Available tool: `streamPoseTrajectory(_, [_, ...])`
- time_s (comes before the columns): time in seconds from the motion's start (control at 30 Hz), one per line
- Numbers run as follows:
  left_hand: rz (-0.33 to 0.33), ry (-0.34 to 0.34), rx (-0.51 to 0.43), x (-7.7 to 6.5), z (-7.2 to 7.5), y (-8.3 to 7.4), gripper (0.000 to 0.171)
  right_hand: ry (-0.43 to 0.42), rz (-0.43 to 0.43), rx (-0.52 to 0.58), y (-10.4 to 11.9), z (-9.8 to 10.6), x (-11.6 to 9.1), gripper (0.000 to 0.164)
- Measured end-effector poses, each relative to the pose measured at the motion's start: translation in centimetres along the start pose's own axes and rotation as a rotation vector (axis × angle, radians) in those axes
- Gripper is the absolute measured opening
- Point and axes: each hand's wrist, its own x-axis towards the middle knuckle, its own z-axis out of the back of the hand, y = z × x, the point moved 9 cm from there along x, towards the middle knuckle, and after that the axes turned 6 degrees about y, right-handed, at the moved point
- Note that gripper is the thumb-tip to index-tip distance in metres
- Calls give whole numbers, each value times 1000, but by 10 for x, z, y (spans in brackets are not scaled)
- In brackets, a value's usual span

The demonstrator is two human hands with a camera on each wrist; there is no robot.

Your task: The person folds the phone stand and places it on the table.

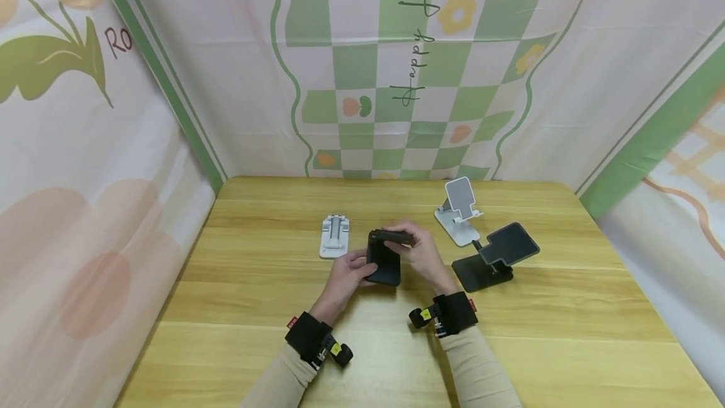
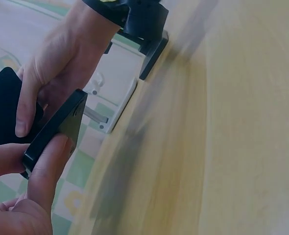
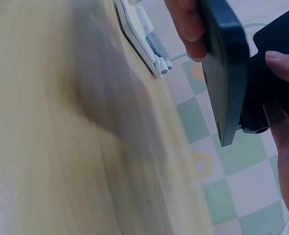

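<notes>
While left hand and right hand pinch the black folding stand above the table, left of the open black stand, uneven levering could make it slip.

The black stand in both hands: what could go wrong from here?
The black stand is held clear of the table, so it might drop if the left hand loosens. Folding it could pinch the fingers of the right hand, which lie near its fold. The other black stand is close to the right wristband and might be knocked.
</notes>
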Motion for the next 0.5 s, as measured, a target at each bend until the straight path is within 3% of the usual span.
streamPoseTrajectory(0.27, [3, -26, -42, 1, 2, 1, 50, 19, -45, -18, -4, -5, 1, 32])
streamPoseTrajectory(0.5, [-6, -28, -52, 0, 1, 0, 49, 45, -47, 7, 25, -10, -1, 30])
